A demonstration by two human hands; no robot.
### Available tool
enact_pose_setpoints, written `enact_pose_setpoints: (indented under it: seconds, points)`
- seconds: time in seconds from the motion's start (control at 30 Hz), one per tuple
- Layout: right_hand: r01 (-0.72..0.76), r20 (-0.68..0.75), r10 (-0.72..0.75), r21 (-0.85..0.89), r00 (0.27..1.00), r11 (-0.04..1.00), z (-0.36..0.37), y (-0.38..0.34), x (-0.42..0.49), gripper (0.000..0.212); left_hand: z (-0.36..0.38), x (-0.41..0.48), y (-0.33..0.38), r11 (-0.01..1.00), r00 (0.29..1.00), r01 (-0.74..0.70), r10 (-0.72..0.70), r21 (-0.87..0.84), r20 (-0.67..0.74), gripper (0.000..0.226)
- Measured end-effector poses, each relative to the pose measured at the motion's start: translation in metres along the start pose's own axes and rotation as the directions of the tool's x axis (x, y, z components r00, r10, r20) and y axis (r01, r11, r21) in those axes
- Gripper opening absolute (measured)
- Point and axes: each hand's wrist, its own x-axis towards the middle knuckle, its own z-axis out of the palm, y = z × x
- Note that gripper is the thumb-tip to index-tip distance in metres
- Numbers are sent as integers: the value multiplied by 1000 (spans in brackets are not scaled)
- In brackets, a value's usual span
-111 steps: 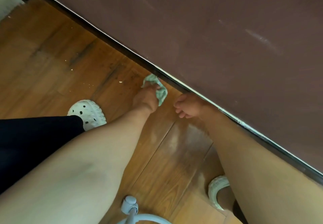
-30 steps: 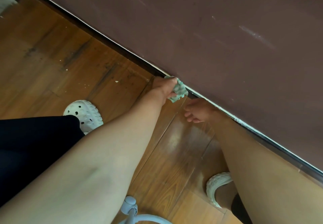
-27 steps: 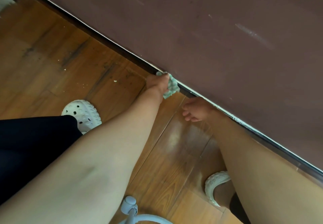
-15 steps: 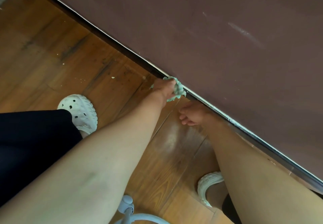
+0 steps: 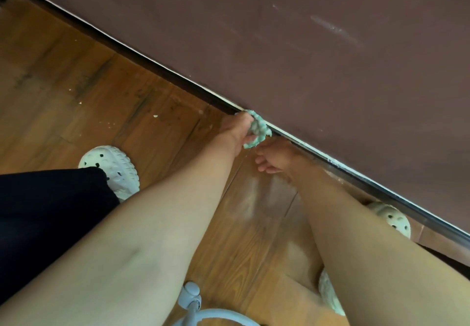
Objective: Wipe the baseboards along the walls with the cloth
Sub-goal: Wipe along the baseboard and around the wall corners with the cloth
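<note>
The person crouches low against the wall (image 5: 318, 46), and the left hand (image 5: 235, 131) has its fingers curled round a bunched green cloth (image 5: 258, 130), thumb side hidden. The cloth bulges out past the fingertips and presses against the dark baseboard (image 5: 175, 78), right where its pale top edge meets the wall. Held wadded like that, it gives a firm pad to rub into the narrow ledge, I'd say.

Just behind those fingers, on the near side, the right hand (image 5: 273, 158) rests on the wooden floor (image 5: 76, 76), fingers loosely bent and gripping nothing. It looks like a prop for balance, tight against the skirting.

Ahead of the fingers the baseboard runs on unobstructed toward the far corner. Pale crumbs (image 5: 155, 116) lie on the boards off to the palm side, well apart from the cloth. A white clog (image 5: 112, 165) sits further back beside a black garment (image 5: 38, 224). Another clog (image 5: 391, 220) peeps from behind the right forearm, close to the skirting. The right hand itself is what crowds the cloth on a backward stroke.
</note>
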Motion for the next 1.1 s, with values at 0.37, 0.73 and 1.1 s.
enact_pose_setpoints:
  seconds: [0.37, 0.73, 1.1]
  points:
    - [-77, -64, 94, 223, 994, 972, -17, 27, -14, 23, -5, 26, 0, 987, 943, -162, 150, -16, -297, 37]
    - [14, -23, -9, 215, 1000, 977, -9, 10, -12, 10, -3, 25, -10, 972, 941, -211, 173, -107, -290, 31]
    - [3, -52, 7, 190, 999, 982, -10, 39, -15, 13, 22, -7, -36, 993, 992, -111, 108, -42, -64, 9]
